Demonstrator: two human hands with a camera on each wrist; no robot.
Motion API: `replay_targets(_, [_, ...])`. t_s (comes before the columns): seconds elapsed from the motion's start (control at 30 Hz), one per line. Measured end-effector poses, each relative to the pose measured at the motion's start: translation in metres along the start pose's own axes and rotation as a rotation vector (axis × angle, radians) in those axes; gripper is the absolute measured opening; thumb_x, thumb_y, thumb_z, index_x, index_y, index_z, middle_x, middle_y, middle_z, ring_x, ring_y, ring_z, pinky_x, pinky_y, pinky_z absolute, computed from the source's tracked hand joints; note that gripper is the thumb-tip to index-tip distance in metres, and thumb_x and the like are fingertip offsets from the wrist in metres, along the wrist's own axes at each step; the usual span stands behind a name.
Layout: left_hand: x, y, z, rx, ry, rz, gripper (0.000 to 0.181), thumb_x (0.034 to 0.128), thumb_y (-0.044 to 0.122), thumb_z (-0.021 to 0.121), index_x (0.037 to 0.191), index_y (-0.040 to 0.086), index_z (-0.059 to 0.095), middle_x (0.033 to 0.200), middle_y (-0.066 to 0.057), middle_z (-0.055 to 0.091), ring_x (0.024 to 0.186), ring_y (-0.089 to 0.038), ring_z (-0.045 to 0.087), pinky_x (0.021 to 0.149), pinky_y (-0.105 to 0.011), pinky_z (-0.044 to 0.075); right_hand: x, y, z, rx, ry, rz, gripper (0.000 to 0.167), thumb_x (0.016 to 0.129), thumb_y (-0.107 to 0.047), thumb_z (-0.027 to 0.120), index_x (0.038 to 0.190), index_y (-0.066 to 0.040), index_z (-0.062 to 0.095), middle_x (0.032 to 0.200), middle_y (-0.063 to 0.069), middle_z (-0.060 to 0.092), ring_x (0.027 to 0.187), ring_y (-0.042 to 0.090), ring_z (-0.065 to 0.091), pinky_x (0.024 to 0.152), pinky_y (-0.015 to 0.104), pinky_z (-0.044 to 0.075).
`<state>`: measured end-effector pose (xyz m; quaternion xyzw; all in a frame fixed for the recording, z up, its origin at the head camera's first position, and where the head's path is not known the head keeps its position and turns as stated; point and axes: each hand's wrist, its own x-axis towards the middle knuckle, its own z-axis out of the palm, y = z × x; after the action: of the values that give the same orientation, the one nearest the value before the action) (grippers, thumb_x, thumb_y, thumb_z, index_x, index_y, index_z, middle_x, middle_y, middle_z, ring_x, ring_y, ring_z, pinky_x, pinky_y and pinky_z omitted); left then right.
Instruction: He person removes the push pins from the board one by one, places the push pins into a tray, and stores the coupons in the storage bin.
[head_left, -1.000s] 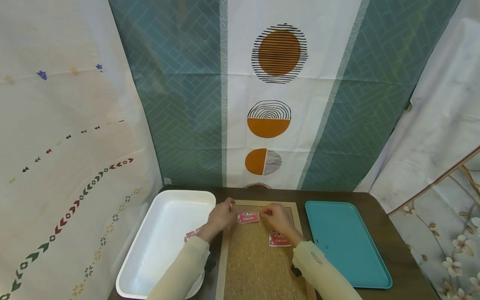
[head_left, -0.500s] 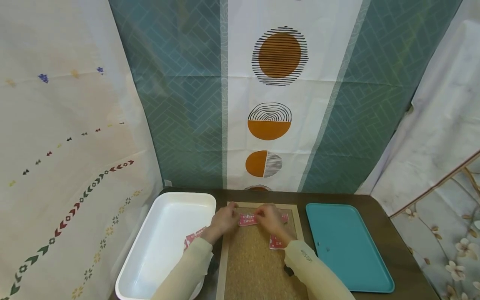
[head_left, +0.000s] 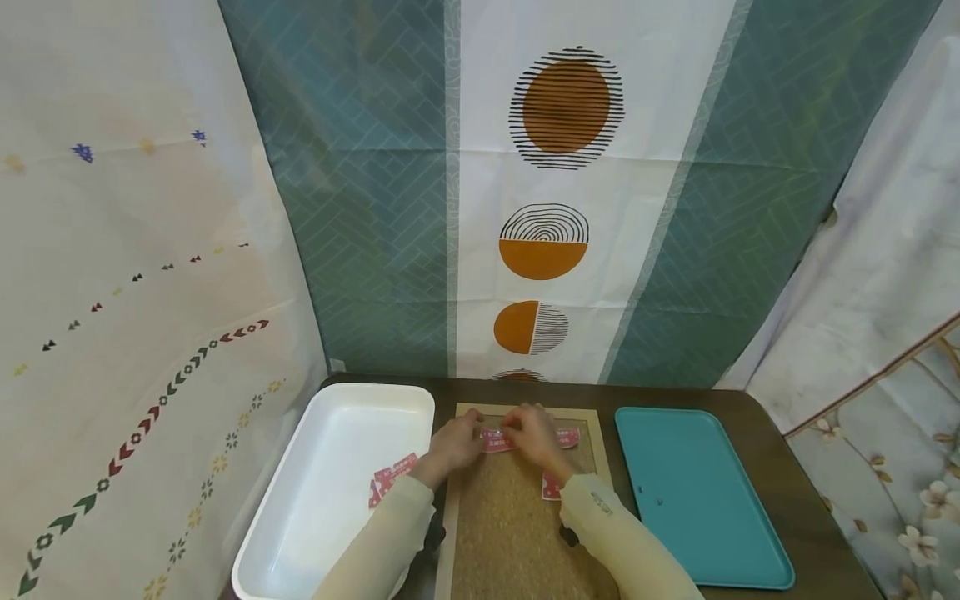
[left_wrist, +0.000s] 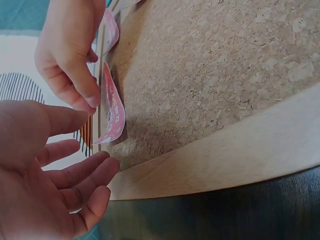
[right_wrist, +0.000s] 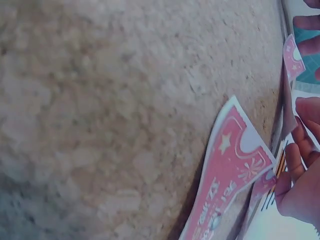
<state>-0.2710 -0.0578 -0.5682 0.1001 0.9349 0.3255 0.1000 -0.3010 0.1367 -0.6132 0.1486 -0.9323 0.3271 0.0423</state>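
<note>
A pink-red printed coupon (head_left: 497,442) lies near the top of the framed corkboard (head_left: 517,542), its edges curling up in the left wrist view. At its left end is my left hand (head_left: 455,440), palm visible and fingers loosely bent, holding nothing visible (left_wrist: 55,170). My right hand (head_left: 534,433) is over the coupon's right part, thumb and fingertip together; whether a small thing is between them is hidden. Another coupon (head_left: 568,437) lies right of it, and a third coupon (head_left: 551,486) below bears a small shiny pin in the right wrist view.
Left of the board stands a white tray (head_left: 300,500) with several coupons (head_left: 393,475). On the right lies a teal tray (head_left: 708,508) holding small pin-like specks. All rest on a dark wooden table (head_left: 757,433) before a hanging patterned curtain (head_left: 375,208).
My right hand has moved left over the middle coupon, uncovering the coupon at the upper right. My left hand stays near the middle coupon's left end. The head view has shifted slightly.
</note>
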Motion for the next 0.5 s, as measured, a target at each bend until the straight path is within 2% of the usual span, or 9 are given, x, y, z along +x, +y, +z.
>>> replay_targets(0.1, [0.0014, 0.0004, 0.0028, 0.004, 0.0, 0.006, 0.04, 0.1008, 0.019, 0.068, 0.138, 0.006, 0.061, 0.114, -0.015, 0.073, 0.082, -0.023, 0.062, 0.071, -0.041, 0.052, 0.0007, -0.0008, 0.0018, 0.006, -0.014, 0.009, 0.007, 0.091, -0.012, 0.081, 0.098, -0.012, 0.082, 0.098, 0.002, 0.076, 0.1, 0.027, 0.064, 0.092, 0.051, 0.043])
replay_targets(0.3, [0.0038, 0.0024, 0.0069, 0.014, 0.018, 0.033, 0.039, 0.0991, 0.018, 0.069, 0.135, 0.006, 0.062, 0.117, -0.017, 0.074, 0.085, -0.024, 0.065, 0.072, -0.042, 0.054, 0.0008, -0.0034, 0.0037, -0.036, -0.012, 0.004, 0.006, 0.09, -0.01, 0.081, 0.095, -0.013, 0.081, 0.096, 0.002, 0.075, 0.098, 0.028, 0.065, 0.087, 0.048, 0.043])
replay_targets(0.5, [0.0053, 0.0029, 0.0069, 0.021, 0.029, 0.039, 0.035, 0.0979, 0.017, 0.071, 0.131, 0.005, 0.065, 0.112, -0.015, 0.074, 0.087, -0.025, 0.066, 0.075, -0.046, 0.057, 0.0041, -0.0045, 0.0077, -0.084, 0.002, -0.016, 0.007, 0.089, -0.01, 0.082, 0.093, -0.015, 0.08, 0.095, 0.002, 0.073, 0.095, 0.027, 0.065, 0.086, 0.048, 0.045])
